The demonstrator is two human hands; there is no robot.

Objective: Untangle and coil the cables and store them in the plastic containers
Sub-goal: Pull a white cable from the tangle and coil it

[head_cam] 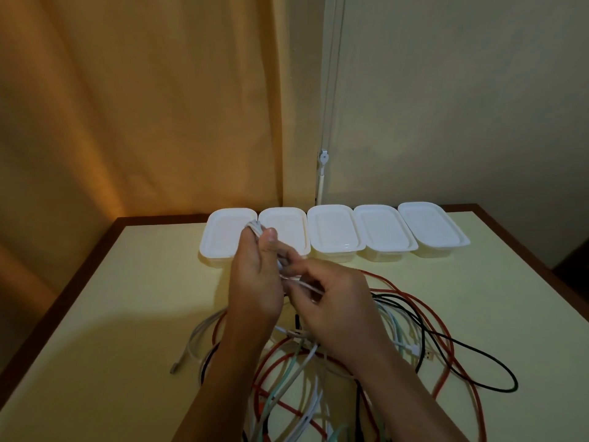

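Note:
My left hand (255, 282) is raised over the table with a white cable (255, 227) looped around its fingers and pinned by the thumb. My right hand (334, 301) pinches the same white cable's loose strand (306, 286) just to the right of the left palm. Below both hands lies a tangle of cables (318, 362): red (446, 330), black (490, 362), pale green (287, 374) and white ones, crossing each other. A row of several white plastic containers (333, 232) stands along the far edge; all look empty.
The pale yellow table (127, 298) has a dark wooden rim. A grey cable with a plug (191, 346) trails to the left of the tangle. An orange curtain hangs behind on the left, and a blind cord (323, 161) hangs by the wall.

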